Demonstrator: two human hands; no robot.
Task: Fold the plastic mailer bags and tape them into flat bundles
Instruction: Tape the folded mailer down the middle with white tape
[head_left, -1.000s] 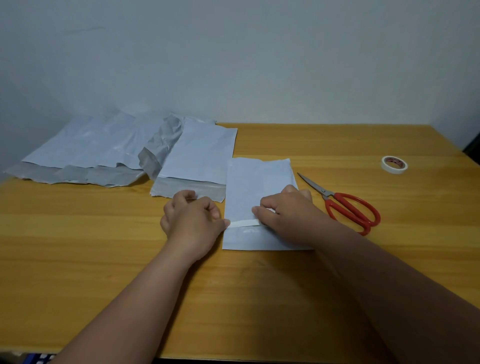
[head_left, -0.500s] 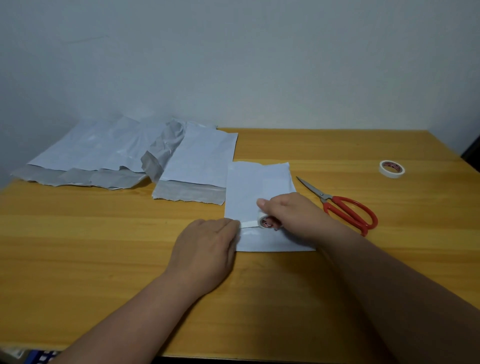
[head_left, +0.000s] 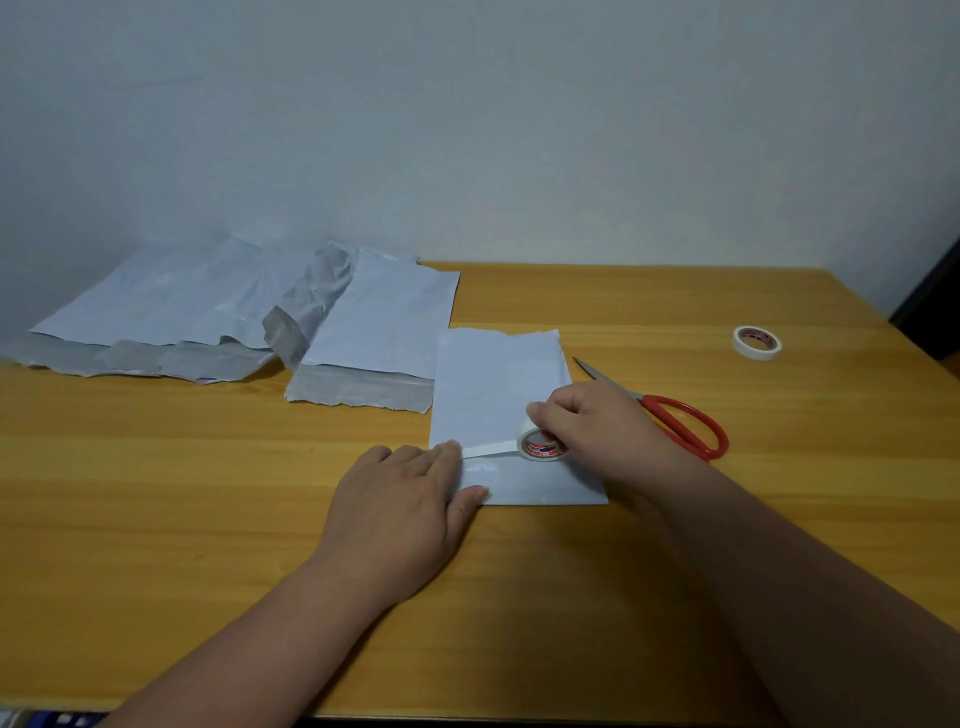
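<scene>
A wooden table (head_left: 156, 493) stands against a plain pale wall (head_left: 467, 130).

Folded white mailer bag (head_left: 498, 384) lies flat on the table, a white tape strip (head_left: 488, 450) across it from a tape roll (head_left: 540, 446). Unfolded mailer bags (head_left: 218, 317) lie overlapping at rear left.

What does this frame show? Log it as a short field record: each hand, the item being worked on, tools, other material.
left hand: flat, fingers pressing the tape end and the left edge of the folded mailer
right hand: grips a tape roll on the mailer
tape strip: runs from the left fingers to the roll
scissors: red handles, lying right of the mailer, partly behind the right hand
second tape roll: far right on the table
unfolded mailers: overlapping pile, far left
</scene>
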